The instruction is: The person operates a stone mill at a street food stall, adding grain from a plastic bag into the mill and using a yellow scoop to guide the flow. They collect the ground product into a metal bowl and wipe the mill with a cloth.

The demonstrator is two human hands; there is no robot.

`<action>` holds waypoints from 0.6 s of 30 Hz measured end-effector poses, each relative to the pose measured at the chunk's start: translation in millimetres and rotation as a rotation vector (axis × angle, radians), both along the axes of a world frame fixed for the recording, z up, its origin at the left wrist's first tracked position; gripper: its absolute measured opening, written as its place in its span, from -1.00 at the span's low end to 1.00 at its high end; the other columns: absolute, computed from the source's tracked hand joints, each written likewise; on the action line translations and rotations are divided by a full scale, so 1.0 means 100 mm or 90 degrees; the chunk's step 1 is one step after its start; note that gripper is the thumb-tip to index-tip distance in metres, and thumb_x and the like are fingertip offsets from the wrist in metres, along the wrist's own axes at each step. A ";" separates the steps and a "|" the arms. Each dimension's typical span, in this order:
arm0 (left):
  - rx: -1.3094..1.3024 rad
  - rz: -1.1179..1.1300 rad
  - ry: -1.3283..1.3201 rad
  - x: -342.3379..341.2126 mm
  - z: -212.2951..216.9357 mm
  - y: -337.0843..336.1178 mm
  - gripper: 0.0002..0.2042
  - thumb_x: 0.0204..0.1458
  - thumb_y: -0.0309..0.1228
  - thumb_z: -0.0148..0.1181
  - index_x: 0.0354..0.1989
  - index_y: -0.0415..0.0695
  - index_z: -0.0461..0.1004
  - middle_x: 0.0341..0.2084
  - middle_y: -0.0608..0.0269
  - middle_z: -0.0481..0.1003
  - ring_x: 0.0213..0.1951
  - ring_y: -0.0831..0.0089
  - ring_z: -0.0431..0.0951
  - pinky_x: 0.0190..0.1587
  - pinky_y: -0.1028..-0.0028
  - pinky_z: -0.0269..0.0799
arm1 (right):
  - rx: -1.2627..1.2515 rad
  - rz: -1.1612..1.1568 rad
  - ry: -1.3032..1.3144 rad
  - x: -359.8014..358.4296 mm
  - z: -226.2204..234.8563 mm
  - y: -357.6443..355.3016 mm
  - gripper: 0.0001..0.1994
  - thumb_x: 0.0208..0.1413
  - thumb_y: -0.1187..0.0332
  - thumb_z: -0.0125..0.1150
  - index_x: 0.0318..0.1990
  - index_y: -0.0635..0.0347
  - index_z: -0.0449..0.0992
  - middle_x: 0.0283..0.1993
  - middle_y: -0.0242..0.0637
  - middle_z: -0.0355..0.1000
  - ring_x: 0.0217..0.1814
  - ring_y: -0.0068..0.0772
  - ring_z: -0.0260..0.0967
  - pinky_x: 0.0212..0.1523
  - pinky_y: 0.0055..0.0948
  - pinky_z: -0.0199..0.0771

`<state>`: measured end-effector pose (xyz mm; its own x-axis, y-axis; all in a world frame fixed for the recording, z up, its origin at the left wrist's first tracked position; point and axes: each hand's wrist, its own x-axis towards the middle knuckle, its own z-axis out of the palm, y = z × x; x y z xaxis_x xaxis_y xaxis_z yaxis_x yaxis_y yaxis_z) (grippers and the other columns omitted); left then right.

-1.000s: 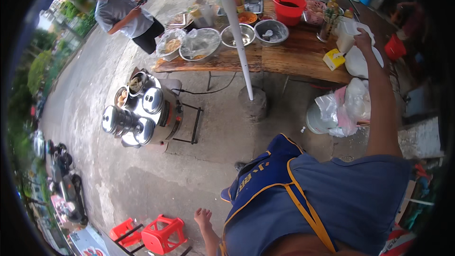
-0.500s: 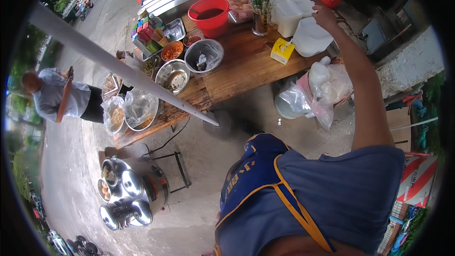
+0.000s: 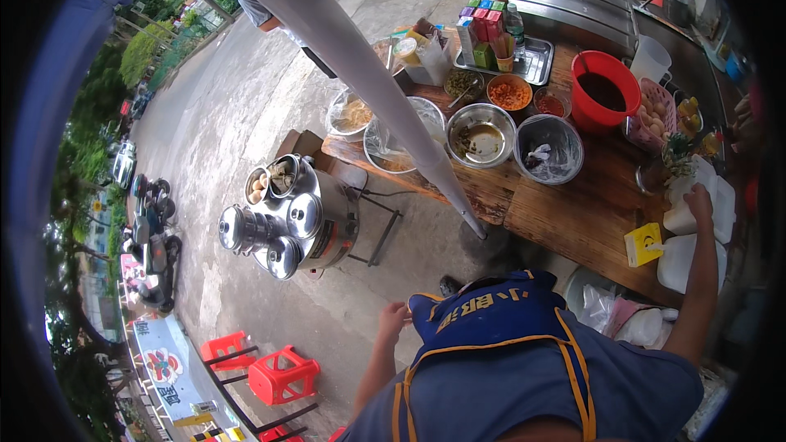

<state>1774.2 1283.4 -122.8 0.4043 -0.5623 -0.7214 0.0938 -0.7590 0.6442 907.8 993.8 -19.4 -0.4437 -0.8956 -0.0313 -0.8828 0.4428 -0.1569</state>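
My right arm reaches out to the far right. There my right hand (image 3: 697,203), its fingers curled closed, is at a white lidded container (image 3: 684,219); whatever it grips is hidden. Another white container (image 3: 678,264) stands just nearer, beside a small yellow box (image 3: 643,245) with a white tissue-like piece sticking out. Low at my left side, my left hand (image 3: 395,319) hangs next to the blue apron (image 3: 483,315). Its fingers are loosely bent and partly visible, with nothing seen in them.
A wooden table (image 3: 573,225) carries a red bucket (image 3: 606,92) of dark liquid, a steel bowl (image 3: 481,135), a bag-lined bowl (image 3: 549,149) and an egg basket (image 3: 652,115). A slanting pole (image 3: 368,74) crosses the view. Left stands a steel cooker (image 3: 315,217) with lidded pots; red stools (image 3: 282,375) are behind it.
The view has swung left, so the table sits further right and the stools appear. My left hand has come into view. My right hand stays among the white containers, with the arm lower.
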 end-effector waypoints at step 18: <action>0.040 0.032 0.053 0.24 -0.79 -0.26 -0.79 0.09 -0.54 0.09 -0.11 -0.32 0.47 -0.40 0.10 0.53 -0.43 0.32 0.62 -0.47 0.41 0.60 | -0.212 -0.055 0.154 -0.56 0.73 0.27 -0.70 0.18 0.28 0.02 -0.06 0.34 0.34 -0.11 0.17 0.46 0.00 0.22 0.42 -0.03 0.00 0.36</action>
